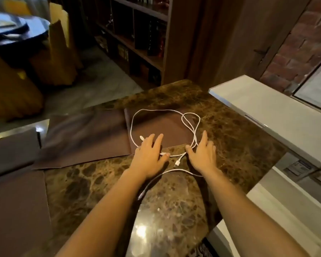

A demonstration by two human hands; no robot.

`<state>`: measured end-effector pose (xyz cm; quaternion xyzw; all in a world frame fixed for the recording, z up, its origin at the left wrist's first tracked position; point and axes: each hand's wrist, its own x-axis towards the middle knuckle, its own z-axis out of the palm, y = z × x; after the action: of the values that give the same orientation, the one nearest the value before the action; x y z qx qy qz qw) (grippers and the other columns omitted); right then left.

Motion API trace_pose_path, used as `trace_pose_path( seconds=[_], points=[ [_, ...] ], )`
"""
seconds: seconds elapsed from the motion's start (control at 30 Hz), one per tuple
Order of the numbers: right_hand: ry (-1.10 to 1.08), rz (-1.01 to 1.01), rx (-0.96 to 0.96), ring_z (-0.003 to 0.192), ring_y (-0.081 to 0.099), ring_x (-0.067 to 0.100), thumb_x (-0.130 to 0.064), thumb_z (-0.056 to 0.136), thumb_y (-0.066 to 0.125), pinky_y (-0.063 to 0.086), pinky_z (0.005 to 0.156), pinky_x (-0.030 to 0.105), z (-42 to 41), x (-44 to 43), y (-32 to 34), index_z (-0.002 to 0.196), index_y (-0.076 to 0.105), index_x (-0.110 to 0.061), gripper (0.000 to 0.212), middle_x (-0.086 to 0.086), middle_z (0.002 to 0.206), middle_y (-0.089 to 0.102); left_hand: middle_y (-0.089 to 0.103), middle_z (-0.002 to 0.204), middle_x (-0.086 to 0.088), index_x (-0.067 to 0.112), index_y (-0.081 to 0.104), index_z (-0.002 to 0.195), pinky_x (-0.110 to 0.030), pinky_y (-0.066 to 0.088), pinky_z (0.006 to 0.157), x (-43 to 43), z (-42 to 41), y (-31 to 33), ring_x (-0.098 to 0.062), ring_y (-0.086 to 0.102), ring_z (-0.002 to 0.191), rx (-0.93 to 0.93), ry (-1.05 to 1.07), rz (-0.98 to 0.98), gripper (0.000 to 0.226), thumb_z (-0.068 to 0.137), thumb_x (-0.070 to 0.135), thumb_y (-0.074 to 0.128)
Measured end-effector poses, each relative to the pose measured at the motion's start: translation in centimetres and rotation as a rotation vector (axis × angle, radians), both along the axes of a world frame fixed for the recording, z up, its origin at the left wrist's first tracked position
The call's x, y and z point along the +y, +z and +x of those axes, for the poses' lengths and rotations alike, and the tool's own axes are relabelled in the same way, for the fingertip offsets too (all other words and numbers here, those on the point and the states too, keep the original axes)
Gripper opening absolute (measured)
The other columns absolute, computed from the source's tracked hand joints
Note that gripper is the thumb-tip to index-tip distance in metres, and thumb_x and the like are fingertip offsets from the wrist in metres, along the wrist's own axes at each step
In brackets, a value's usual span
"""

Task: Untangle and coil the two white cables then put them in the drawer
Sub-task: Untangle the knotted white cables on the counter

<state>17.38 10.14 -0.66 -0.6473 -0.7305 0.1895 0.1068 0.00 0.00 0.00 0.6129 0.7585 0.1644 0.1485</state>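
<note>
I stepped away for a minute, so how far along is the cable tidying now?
Nothing looks finished. The white cables lie spread in crossing loops over the marble counter and a brown mat, uncoiled. In hand: the left hand and right hand rest open on the strands near the plugs, gripping nothing clearly. Left: untangling, coiling both, putting them in a drawer.

Two hands (150,152) – two tangled white cables (135,115), one countertop (174,191)
</note>
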Motion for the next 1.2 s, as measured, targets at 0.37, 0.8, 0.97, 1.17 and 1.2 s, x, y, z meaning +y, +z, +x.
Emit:
trace_pose_path(
  seconds=[0.37, 0.8, 0.97, 1.17, 1.2],
  points=[
    [0.068, 0.089, 0.089, 0.103, 0.061, 0.041, -0.02, 0.094, 0.058, 0.044, 0.091, 0.043, 2.4, 1.2, -2.6, 0.106, 0.068, -0.01, 0.019, 0.017, 0.107, 0.071, 0.049, 0.154, -0.004, 0.018, 0.052, 0.146, -0.045, 0.031, 0.122, -2.1, 3.5, -4.7, -0.026, 0.034, 0.15, 0.075, 0.151, 0.156, 0.056, 0.1, 0.05, 0.049],
    [0.019, -0.377, 0.76, 0.07, 0.056, 0.032, -0.019, 0.102, 0.057, 0.05, 0.073, 0.041, 4.0, -1.2, -0.1, 0.099, 0.071, 0.003, 0.026, 0.022, 0.076, 0.063, 0.06, 0.137, 0.013, 0.022, 0.064, 0.132, -0.034, 0.039, 0.116, -3.1, 3.6, -3.4, -0.006, 0.048, 0.136, -0.244, 0.194, 0.308, 0.046, 0.095, 0.049, 0.057],
    [-0.091, -0.531, 1.008, 0.06, 0.048, 0.014, -0.02, 0.101, 0.061, 0.043, 0.055, 0.023, 1.8, -4.4, -0.3, 0.093, 0.074, -0.013, 0.016, 0.007, 0.071, 0.056, 0.064, 0.123, 0.02, 0.028, 0.07, 0.122, -0.033, 0.037, 0.115, -5.2, 3.9, -3.2, -0.001, 0.051, 0.129, -0.322, 0.061, 0.246, 0.046, 0.089, 0.057, 0.058],
    [-0.135, -0.612, 1.148, 0.06, 0.065, 0.009, -0.015, 0.102, 0.059, 0.05, 0.055, 0.023, -0.8, -8.5, -1.5, 0.108, 0.063, 0.002, 0.018, 0.006, 0.076, 0.072, 0.078, 0.105, 0.009, 0.022, 0.079, 0.097, -0.043, 0.045, 0.11, -6.8, 3.9, -4.3, -0.011, 0.063, 0.124, -0.394, 0.078, 0.299, 0.022, 0.094, 0.033, 0.06],
    [-0.144, -0.63, 1.176, 0.064, 0.069, 0.011, -0.014, 0.102, 0.059, 0.052, 0.056, 0.024, -0.7, -8.8, -1.6, 0.107, 0.063, 0.002, 0.017, 0.008, 0.079, 0.074, 0.078, 0.104, 0.006, 0.019, 0.079, 0.096, -0.041, 0.049, 0.106, -7.1, 4.0, -4.2, -0.011, 0.065, 0.12, -0.415, 0.115, 0.315, 0.022, 0.094, 0.031, 0.06]
  ],
)
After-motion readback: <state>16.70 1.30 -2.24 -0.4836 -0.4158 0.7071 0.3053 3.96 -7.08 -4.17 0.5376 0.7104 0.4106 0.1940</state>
